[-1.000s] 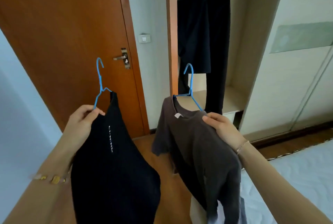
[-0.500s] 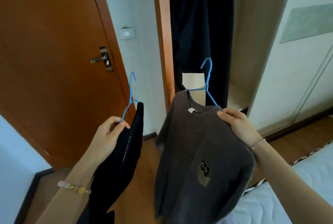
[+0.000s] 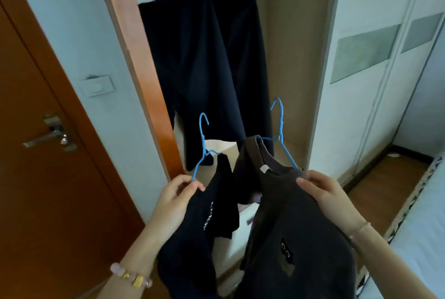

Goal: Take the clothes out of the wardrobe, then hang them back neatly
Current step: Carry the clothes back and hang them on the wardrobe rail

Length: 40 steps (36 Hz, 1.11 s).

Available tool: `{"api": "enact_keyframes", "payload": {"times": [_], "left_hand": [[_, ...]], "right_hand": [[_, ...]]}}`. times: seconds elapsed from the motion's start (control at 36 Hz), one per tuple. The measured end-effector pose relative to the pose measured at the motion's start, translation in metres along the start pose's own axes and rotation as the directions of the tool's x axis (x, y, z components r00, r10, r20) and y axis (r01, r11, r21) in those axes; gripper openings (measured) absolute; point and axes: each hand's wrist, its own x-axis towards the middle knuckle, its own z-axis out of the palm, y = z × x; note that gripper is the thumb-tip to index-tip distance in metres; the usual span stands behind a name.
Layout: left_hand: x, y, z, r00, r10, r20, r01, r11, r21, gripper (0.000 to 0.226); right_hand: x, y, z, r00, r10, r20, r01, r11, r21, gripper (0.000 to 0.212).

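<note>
My left hand (image 3: 177, 198) grips a black shirt (image 3: 192, 245) at the shoulder, on a blue wire hanger (image 3: 203, 144). My right hand (image 3: 325, 194) grips a brown T-shirt (image 3: 296, 245) at the shoulder, on a second blue hanger (image 3: 279, 130). Both garments hang in front of the open wardrobe (image 3: 289, 57). Inside it, two dark garments (image 3: 204, 62) hang on wire hangers near the top. The rail is out of view.
An orange-brown door (image 3: 36, 154) with a metal handle (image 3: 51, 136) stands at the left. A light switch (image 3: 96, 85) is on the wall beside it. White sliding wardrobe doors (image 3: 375, 82) are at the right, a mattress edge (image 3: 421, 226) at lower right.
I have moved closer to the wardrobe. Both hands have carried the two hangered shirts toward its opening, and the hung dark garments now fill more of the view.
</note>
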Motion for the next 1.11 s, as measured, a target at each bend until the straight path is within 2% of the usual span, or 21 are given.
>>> {"api": "enact_keyframes", "payload": {"times": [0.06, 0.19, 0.36, 0.47, 0.67, 0.75, 0.81, 0.92, 1.11], "left_hand": [[0.022, -0.002, 0.010, 1.000, 0.021, 0.020, -0.020, 0.999, -0.026, 0.019], [0.081, -0.003, 0.032, 0.995, 0.060, 0.084, -0.050, 0.992, -0.117, 0.022], [0.156, -0.004, 0.071, 0.974, 0.142, 0.177, -0.111, 0.979, -0.173, 0.021], [0.196, -0.004, 0.105, 0.953, 0.163, 0.255, -0.097, 0.963, -0.252, 0.020], [0.237, 0.005, 0.161, 0.917, 0.209, 0.339, -0.116, 0.954, -0.275, 0.018], [0.247, 0.010, 0.178, 0.894, 0.242, 0.378, -0.148, 0.954, -0.263, 0.014], [0.257, 0.014, 0.186, 0.886, 0.270, 0.377, -0.174, 0.948, -0.268, 0.012], [0.281, 0.021, 0.196, 0.886, 0.300, 0.354, -0.202, 0.936, -0.290, 0.013], [0.324, 0.026, 0.218, 0.911, 0.267, 0.315, -0.176, 0.941, -0.288, 0.015]], "right_hand": [[0.008, 0.002, -0.003, 1.000, -0.012, -0.027, 0.011, 1.000, -0.014, 0.045], [0.043, 0.012, -0.011, 0.994, -0.014, -0.107, 0.004, 0.995, -0.097, 0.022], [0.090, 0.018, -0.023, 0.974, -0.005, -0.225, -0.014, 0.996, -0.083, 0.018], [0.117, 0.014, -0.028, 0.962, 0.005, -0.274, -0.028, 0.996, -0.082, 0.016], [0.143, 0.013, -0.034, 0.950, -0.006, -0.312, -0.043, 0.988, -0.151, 0.017], [0.152, 0.012, -0.037, 0.937, -0.001, -0.350, -0.044, 0.992, -0.119, 0.024], [0.160, 0.011, -0.042, 0.931, -0.005, -0.365, -0.035, 0.994, -0.103, 0.028], [0.181, 0.011, -0.056, 0.928, -0.017, -0.373, -0.035, 0.991, -0.132, 0.018], [0.237, 0.017, -0.084, 0.952, 0.015, -0.304, -0.053, 0.992, -0.117, 0.020]]}}
